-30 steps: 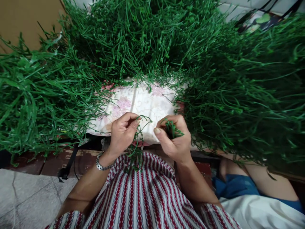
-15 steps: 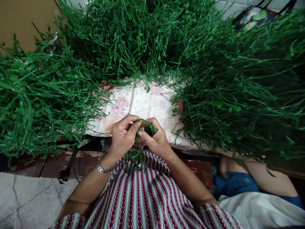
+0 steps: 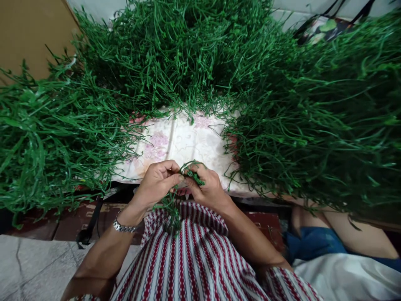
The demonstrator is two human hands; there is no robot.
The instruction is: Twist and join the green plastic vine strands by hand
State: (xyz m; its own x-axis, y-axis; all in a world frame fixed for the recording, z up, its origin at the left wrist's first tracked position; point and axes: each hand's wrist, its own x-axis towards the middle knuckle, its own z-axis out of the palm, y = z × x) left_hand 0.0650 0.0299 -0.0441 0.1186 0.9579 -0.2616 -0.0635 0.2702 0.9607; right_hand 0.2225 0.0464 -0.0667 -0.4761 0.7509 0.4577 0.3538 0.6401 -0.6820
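Note:
Both hands meet over the near edge of the table, in front of a striped garment. My left hand [image 3: 159,179] is closed, thumb against fingers, pinching part of a small bunch of thin green stems [image 3: 194,177]. My right hand [image 3: 209,186] is wrapped around the same bunch, with a loop of stem rising above its fingers. Loose ends of the bunch dangle below the hands onto the garment. The stems look like artificial plant strands. What lies exactly between the fingertips is partly hidden.
Large heaps of green stems stand at the left [image 3: 40,138], back [image 3: 178,46] and right [image 3: 307,125] of the flowered tablecloth [image 3: 184,140]. At the lower right sits another person, whose bare leg [image 3: 357,232] shows. A dark patterned bag [image 3: 326,28] lies behind the heaps.
Both hands have come slightly lower, and the left hand has shifted left. The fingertips have turned around the bunch, and its dangling ends have swung left.

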